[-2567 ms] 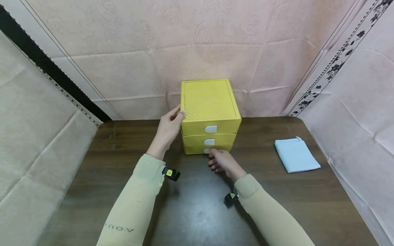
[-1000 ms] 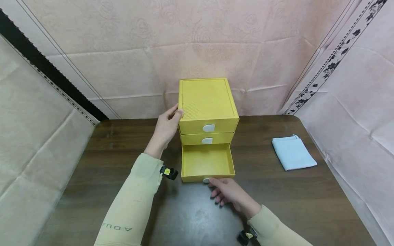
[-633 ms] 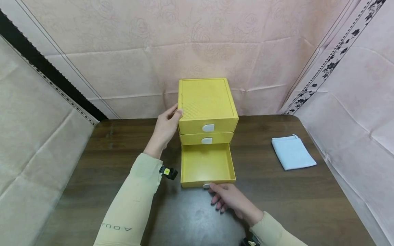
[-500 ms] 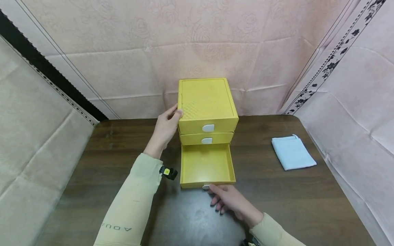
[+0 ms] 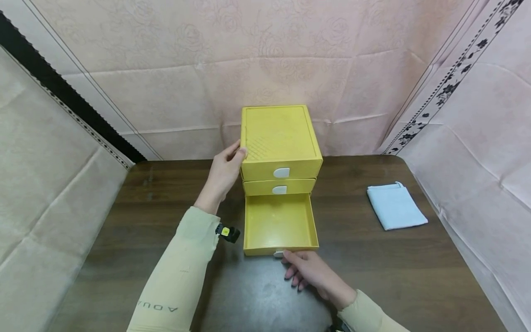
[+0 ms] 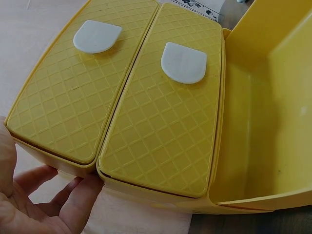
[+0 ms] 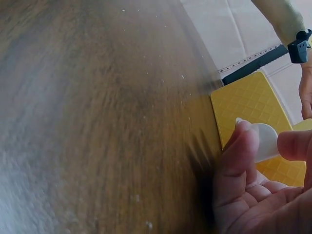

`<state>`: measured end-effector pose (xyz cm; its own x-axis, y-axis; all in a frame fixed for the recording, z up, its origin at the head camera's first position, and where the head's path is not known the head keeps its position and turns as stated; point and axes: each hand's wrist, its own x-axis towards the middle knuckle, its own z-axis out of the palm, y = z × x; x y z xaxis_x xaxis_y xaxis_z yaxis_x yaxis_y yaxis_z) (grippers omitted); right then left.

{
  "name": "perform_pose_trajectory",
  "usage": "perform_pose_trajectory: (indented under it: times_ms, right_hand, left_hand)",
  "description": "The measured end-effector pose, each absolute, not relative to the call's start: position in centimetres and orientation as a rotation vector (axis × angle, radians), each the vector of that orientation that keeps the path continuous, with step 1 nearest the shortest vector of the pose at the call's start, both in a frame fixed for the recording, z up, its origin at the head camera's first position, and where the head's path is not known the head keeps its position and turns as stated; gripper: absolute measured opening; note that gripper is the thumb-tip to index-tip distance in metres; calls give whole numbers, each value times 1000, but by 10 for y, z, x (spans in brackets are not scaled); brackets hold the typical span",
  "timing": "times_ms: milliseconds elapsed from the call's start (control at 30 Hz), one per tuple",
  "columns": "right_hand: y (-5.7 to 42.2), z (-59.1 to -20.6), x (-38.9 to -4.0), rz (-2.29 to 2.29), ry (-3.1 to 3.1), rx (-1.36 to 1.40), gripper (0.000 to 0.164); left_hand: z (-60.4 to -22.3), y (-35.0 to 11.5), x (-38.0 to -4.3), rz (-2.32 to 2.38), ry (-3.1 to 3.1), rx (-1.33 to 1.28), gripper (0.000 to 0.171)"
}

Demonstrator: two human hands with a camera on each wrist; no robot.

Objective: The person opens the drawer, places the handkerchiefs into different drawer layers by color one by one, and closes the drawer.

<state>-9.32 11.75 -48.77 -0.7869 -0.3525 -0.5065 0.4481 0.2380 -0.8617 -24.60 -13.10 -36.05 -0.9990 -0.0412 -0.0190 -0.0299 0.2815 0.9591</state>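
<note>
A yellow cabinet point(image 5: 280, 131) with three stacked drawers stands near the table's back edge. Its two upper drawers are closed and carry white tab handles. The bottom drawer point(image 5: 280, 223) is pulled far out, with nothing inside. My left hand point(image 5: 221, 173) holds the cabinet's left side near the top front corner; in the left wrist view its fingers point(image 6: 80, 202) rest against the side wall. With thumb and index finger, my right hand point(image 5: 313, 272) pinches the bottom drawer's white handle point(image 7: 266, 141).
A folded light blue cloth point(image 5: 396, 207) lies on the right of the dark wooden table point(image 5: 174, 193). Pale patterned fabric point(image 5: 186, 87) hangs behind and on both sides.
Since the earliest frame, my right hand has drawn the bottom drawer out toward me by its handle. Over the last half second it barely moves. My left hand keeps its hold on the cabinet.
</note>
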Motion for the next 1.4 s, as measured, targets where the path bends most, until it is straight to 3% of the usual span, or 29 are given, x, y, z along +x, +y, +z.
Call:
perform_pose_trajectory:
  times_ms: [167,467,600,1000,1400]
  right_hand:
    - [120,-486,-91,-1585,1907,41,60]
    - [152,-463,-88,-1362,2021,-281,34]
    - [171,-450,-92,-1310,2019,-357,31]
    - [238,-422,-133,-1302,2228,-259,47]
    - [307,-442,-176,-1248,2698,128,84]
  left_hand:
    - [-361,-131,-246,-1899,-2491,65,57]
    - [-362,-129,-247,-1890,-2485,63,59]
    - [-361,-130,-248,-1891,-2480,58,58]
    - [-363,-130,-249,-1892,-2479,53,58]
    - [-363,-131,-248,-1885,-2487,61,60]
